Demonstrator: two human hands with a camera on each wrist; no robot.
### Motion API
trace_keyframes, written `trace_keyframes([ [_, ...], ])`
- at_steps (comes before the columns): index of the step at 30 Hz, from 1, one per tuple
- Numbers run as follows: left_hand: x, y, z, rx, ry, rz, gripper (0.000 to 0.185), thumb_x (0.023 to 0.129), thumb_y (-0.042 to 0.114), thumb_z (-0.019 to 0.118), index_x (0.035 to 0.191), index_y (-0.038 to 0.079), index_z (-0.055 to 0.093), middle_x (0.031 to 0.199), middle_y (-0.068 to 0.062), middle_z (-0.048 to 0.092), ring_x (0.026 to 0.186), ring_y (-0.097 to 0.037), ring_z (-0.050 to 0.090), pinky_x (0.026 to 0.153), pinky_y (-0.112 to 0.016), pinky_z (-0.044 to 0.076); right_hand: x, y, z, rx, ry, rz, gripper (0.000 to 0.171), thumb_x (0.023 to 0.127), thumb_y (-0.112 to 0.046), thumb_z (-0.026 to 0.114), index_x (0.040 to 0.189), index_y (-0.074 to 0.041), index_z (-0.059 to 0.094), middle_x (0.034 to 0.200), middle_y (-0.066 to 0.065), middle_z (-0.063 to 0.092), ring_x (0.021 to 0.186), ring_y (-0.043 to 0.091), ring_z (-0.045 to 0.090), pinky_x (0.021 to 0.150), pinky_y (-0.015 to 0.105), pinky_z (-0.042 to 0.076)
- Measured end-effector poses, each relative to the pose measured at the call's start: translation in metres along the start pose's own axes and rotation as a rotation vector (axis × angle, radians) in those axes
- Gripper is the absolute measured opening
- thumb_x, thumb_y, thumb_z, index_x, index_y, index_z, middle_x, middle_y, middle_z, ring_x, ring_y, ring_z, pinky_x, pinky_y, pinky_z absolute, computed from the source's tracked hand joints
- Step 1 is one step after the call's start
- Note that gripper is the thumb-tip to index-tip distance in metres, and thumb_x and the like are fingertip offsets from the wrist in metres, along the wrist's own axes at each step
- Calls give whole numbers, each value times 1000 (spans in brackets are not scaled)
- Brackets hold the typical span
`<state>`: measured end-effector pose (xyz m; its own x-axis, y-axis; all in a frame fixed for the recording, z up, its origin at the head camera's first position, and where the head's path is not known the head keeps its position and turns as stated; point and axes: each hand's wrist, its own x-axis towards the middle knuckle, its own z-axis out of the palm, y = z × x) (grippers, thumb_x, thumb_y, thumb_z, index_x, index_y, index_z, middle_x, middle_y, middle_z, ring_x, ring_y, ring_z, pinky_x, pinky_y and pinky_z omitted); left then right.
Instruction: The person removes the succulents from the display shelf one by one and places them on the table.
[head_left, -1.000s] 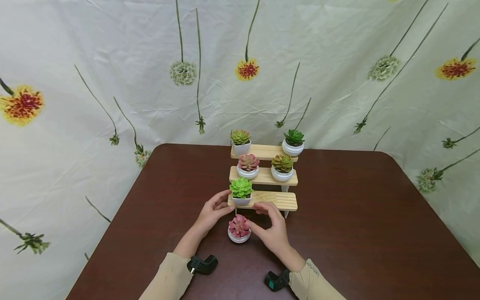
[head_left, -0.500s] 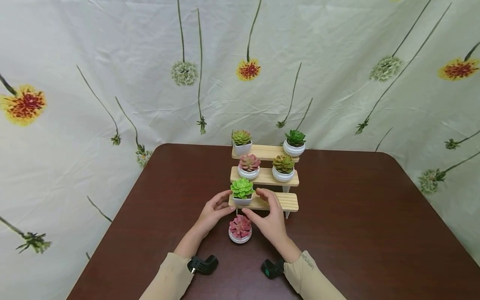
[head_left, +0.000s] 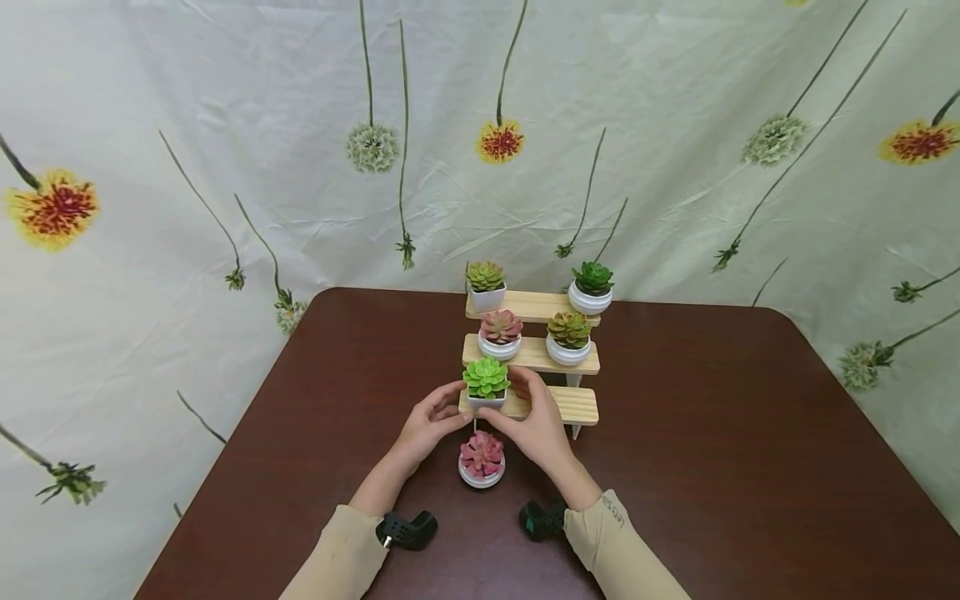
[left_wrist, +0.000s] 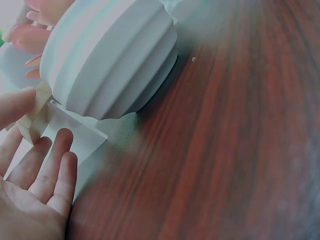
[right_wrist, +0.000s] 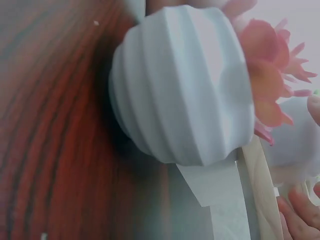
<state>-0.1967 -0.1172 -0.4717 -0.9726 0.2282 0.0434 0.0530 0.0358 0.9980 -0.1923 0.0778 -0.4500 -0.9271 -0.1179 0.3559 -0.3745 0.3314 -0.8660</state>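
A bright green succulent in a white pot [head_left: 485, 385] stands at the left end of the lowest shelf of a three-step wooden stand [head_left: 573, 404]. My left hand [head_left: 456, 404] brackets the pot's left side and the shelf end with thumb and forefinger. Its other fingers [left_wrist: 47, 172] hang fairly straight beside the stand's leg. My right hand [head_left: 517, 396] curls round the pot's right side. A pink succulent in a ribbed white pot [head_left: 482, 458] sits on the table just below, between both wrists, and it fills the wrist views [left_wrist: 110, 60] [right_wrist: 185, 90].
The dark brown table [head_left: 712, 433] carries the stand near its far middle. Two potted succulents [head_left: 486, 285] [head_left: 591, 287] are on the top shelf and two [head_left: 500, 333] [head_left: 568, 337] on the middle one. A flowered cloth hangs behind. The lowest shelf's right half is bare.
My right hand rose from beside the pink succulent on the table to the right side of the green succulent's pot. The left hand stayed at the shelf's left end.
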Motion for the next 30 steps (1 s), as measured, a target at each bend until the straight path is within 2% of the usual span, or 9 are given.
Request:
trace_keyframes([
  [4,4,-11,-1,-7,2,6,52,87,2,64,136,2,45,135,-19,47,106,-28,55,84,-25,46,3,-1,-2,22,-35,26,66,75,-23,80,130,-6,47,127,10,53,114,25,53,96,41,40],
  [8,-2,2,1,9,-11,6,51,88,0,62,136,-2,44,134,-24,46,106,-32,54,84,-26,46,2,-19,-6,42,-62,44,66,78,-16,78,132,-1,45,130,16,52,114,30,53,97,43,40],
  [11,-2,2,1,15,-12,10,52,88,1,62,136,-3,43,134,-24,46,106,-32,55,84,-27,47,3,-19,-6,45,-72,42,65,79,-13,77,133,1,44,131,18,51,114,32,53,96,45,40],
  [15,4,-13,-2,0,-3,17,53,88,4,64,137,2,44,135,-20,47,106,-29,55,84,-27,47,6,-2,-2,26,-71,30,64,79,-20,77,133,-4,48,130,13,53,113,27,54,96,42,41],
  [18,4,-12,-2,-4,1,10,52,87,3,64,136,2,45,135,-19,48,105,-29,56,83,-26,47,5,0,-3,24,-65,29,60,78,-23,78,130,-7,52,128,9,55,113,24,55,95,39,42],
  [20,3,-10,-2,-8,-5,6,52,87,1,64,136,1,46,134,-20,48,105,-30,55,83,-26,47,3,1,-3,31,-55,25,59,78,-24,79,128,-8,54,126,7,56,112,23,56,94,39,43],
  [27,-7,15,2,2,-32,13,52,88,0,62,136,-2,44,132,-23,49,105,-32,55,82,-25,47,-3,3,-5,50,-25,28,59,76,-24,80,127,-10,55,124,6,58,109,22,57,93,40,44],
  [30,-8,17,2,-5,-38,19,52,88,0,62,137,-2,43,132,-24,48,104,-32,56,82,-24,47,-6,2,-8,52,-7,42,59,76,-19,80,128,-9,55,124,8,58,109,24,57,93,41,44],
])
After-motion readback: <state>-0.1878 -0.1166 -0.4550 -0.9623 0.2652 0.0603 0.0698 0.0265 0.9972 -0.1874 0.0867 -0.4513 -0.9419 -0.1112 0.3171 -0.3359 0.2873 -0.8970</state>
